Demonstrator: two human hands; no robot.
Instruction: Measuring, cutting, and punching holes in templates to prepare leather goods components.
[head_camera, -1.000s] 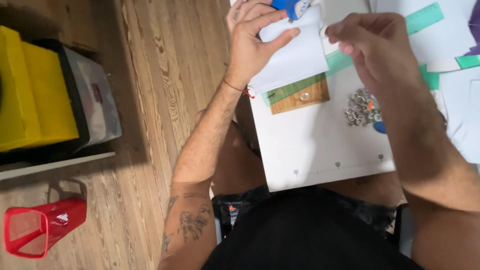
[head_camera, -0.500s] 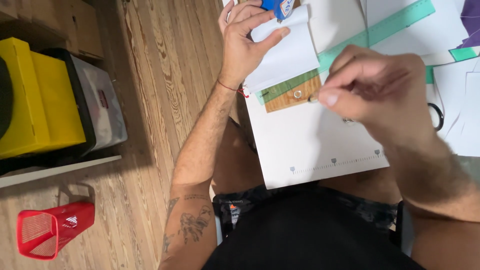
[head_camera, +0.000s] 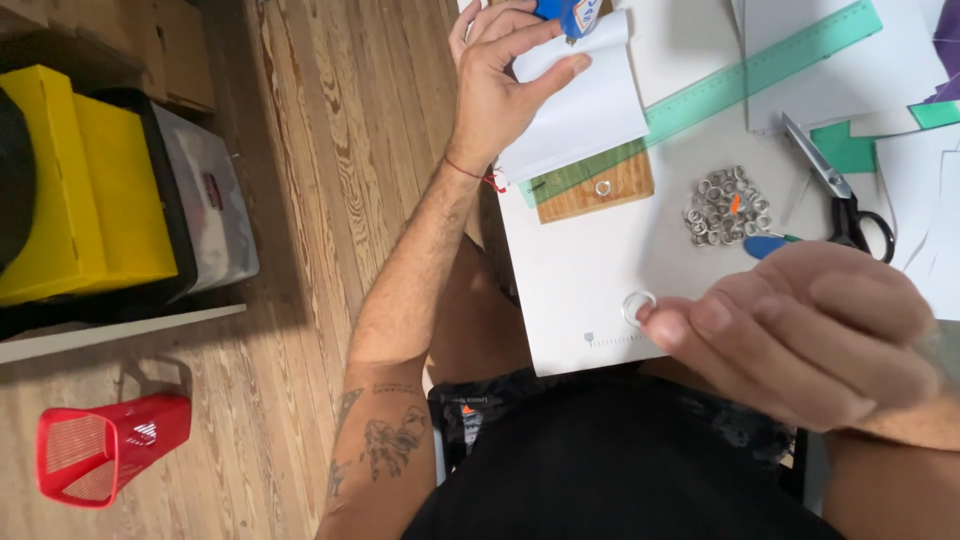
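Note:
My left hand (head_camera: 497, 82) grips a folded white sheet of paper (head_camera: 585, 100) at the table's left edge, with a blue object (head_camera: 566, 12) just above it. Below the paper lies a wooden block (head_camera: 600, 192) with a small metal ring (head_camera: 603, 187) on it. My right hand (head_camera: 800, 325) is raised close to the camera, pinching a small metal ring (head_camera: 638, 304) between its fingertips. A pile of several metal rings (head_camera: 724, 206) sits on the white table (head_camera: 570, 290) to the right of the block.
A green ruler (head_camera: 760, 72) runs diagonally across the table. Scissors (head_camera: 840, 195) lie at the right beside white and green papers (head_camera: 850, 150). On the wooden floor stand a yellow and black bin (head_camera: 90, 200) and a red mesh basket (head_camera: 105, 448).
My right hand has come from the wooden block down toward my body, now holding one metal ring at its fingertips. The left hand keeps its hold on the folded paper.

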